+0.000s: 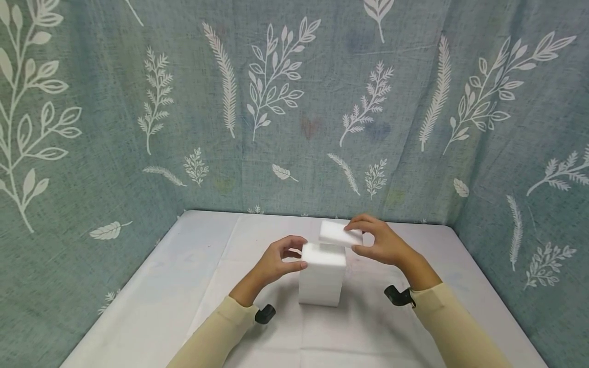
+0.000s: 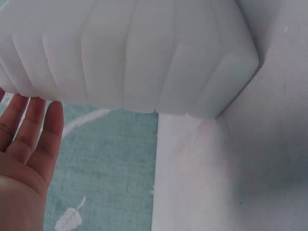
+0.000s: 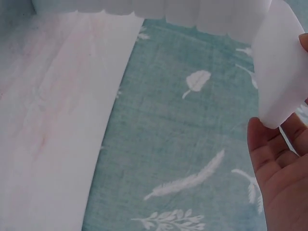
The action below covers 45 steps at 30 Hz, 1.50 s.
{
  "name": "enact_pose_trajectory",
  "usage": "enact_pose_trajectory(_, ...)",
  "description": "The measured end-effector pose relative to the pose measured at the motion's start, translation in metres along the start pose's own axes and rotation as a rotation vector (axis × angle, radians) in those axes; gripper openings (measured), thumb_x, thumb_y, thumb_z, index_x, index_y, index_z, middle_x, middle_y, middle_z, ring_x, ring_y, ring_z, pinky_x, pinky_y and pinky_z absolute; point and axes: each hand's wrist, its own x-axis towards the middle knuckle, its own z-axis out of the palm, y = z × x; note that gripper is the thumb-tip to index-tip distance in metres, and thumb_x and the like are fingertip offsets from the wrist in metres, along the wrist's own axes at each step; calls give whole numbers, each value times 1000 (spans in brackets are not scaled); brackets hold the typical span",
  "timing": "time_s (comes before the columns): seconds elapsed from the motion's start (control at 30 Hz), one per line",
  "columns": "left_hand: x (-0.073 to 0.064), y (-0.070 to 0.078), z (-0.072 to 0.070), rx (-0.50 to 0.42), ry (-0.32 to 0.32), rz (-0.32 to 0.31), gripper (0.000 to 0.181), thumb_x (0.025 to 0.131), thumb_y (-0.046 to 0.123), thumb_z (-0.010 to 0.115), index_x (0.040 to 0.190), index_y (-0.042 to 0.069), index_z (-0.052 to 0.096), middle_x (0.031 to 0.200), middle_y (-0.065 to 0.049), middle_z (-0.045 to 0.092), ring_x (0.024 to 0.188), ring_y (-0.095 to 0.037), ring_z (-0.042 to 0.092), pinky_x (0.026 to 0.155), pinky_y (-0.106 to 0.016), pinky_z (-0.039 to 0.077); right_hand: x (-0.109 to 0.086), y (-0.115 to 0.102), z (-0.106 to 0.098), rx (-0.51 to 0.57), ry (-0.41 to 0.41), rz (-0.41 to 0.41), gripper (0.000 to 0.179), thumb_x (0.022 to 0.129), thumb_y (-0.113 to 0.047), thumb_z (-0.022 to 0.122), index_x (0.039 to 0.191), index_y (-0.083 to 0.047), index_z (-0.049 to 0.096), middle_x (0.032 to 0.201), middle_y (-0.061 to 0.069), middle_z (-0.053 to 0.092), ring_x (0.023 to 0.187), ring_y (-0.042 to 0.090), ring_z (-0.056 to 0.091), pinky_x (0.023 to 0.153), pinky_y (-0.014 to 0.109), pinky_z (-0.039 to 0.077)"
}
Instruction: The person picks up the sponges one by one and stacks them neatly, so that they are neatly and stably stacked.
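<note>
Several white foam sponges form an upright stack (image 1: 320,281) near the middle of the table, their seams showing as ridges in the left wrist view. My left hand (image 1: 276,263) holds the upper left end of this stack, thumb at the front corner and fingers toward the back; its fingertips (image 2: 55,113) meet the sponge edges. Between thumb and fingers, my right hand (image 1: 379,243) pinches a separate flat white sponge (image 1: 332,232). That sponge is slightly tilted and overlaps the stack's back right top edge in the head view. In the right wrist view the held sponge (image 3: 279,67) hangs beside the stack's top end.
A white cloth covers the table (image 1: 184,286). Blue-green curtains (image 1: 294,168) with white leaf prints enclose it at the back and both sides. Dark wrist-camera mounts (image 1: 265,314) stick out by both sleeves.
</note>
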Motion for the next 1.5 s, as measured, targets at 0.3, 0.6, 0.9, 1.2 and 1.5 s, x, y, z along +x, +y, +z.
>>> enact_pose_trajectory(0.3, 1, 2, 0, 13, -1, 9, 53, 81, 16, 81, 126, 0, 58, 114, -6, 63, 106, -31, 60, 92, -37, 51, 1, -10, -1, 8, -2, -28, 38, 84, -16, 76, 120, -22, 65, 127, -5, 53, 118, 20, 49, 91, 48, 47)
enact_pose_trajectory(0.6, 1, 4, 2, 25, -1, -3, 54, 81, 13, 81, 128, 1, 57, 116, -7, 62, 106, -23, 60, 93, -41, 50, 0, -18, 7, 28, -12, -64, 38, 83, -13, 74, 119, -21, 66, 125, -7, 53, 118, 18, 50, 92, 47, 48)
enact_pose_trajectory(0.9, 1, 6, 3, 48, 10, -37, 53, 81, 18, 81, 128, 9, 59, 115, -4, 63, 106, -21, 60, 93, -38, 50, 2, -24, 14, 26, -31, -97, 38, 82, -12, 73, 119, -19, 66, 123, -5, 54, 114, 17, 51, 88, 43, 50)
enact_pose_trajectory(1.2, 2, 6, 4, 31, 10, -43, 52, 79, 18, 82, 126, 11, 60, 115, -3, 64, 106, -21, 60, 93, -42, 49, 4, -27, 18, 6, -32, -117, 39, 80, -12, 75, 117, -20, 67, 122, -5, 56, 113, 18, 52, 88, 44, 49)
enact_pose_trajectory(1.5, 3, 7, 4, 31, 2, -59, 53, 81, 8, 80, 128, 4, 57, 117, -10, 63, 108, -27, 58, 95, -49, 47, 5, -27, 24, -3, -41, -143, 40, 80, -12, 76, 118, -20, 67, 122, -5, 56, 113, 17, 53, 91, 44, 48)
